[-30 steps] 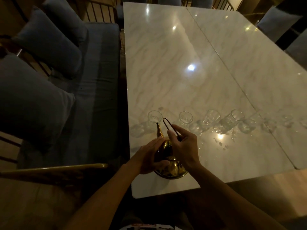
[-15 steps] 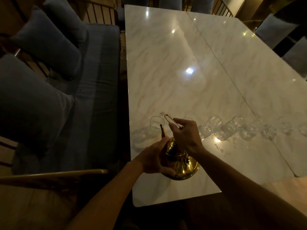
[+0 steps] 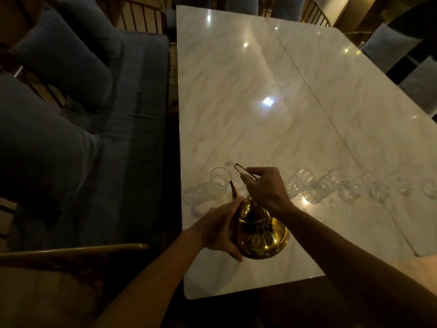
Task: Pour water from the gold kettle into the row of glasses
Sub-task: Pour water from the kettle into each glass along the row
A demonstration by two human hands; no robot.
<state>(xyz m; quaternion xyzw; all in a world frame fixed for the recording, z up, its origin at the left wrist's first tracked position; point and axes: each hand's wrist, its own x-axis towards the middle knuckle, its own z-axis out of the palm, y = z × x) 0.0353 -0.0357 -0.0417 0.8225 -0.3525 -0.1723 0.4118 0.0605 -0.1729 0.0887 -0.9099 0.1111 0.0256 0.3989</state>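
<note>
A gold kettle [image 3: 261, 235] is held above the near part of the white marble table [image 3: 236, 102], tilted with its spout toward the leftmost glass [image 3: 220, 179]. My right hand [image 3: 266, 188] grips the kettle's thin wire handle from above. My left hand [image 3: 220, 229] presses against the kettle's left side near the lid. A row of several clear glasses runs to the right across the table, among them one [image 3: 301, 179] and another [image 3: 331, 183]. My right hand hides one glass of the row. I cannot tell whether water is flowing.
A dark blue cushioned bench [image 3: 132, 119] with pillows [image 3: 66, 55] lines the table's left side. A wooden chair back [image 3: 71, 250] is at the near left. Water drops [image 3: 328, 207] lie on the table by the glasses. Chairs stand at the far end and right.
The kettle has been lifted off the table and tipped forward, its spout now close to the leftmost glass. Both hands stayed on it.
</note>
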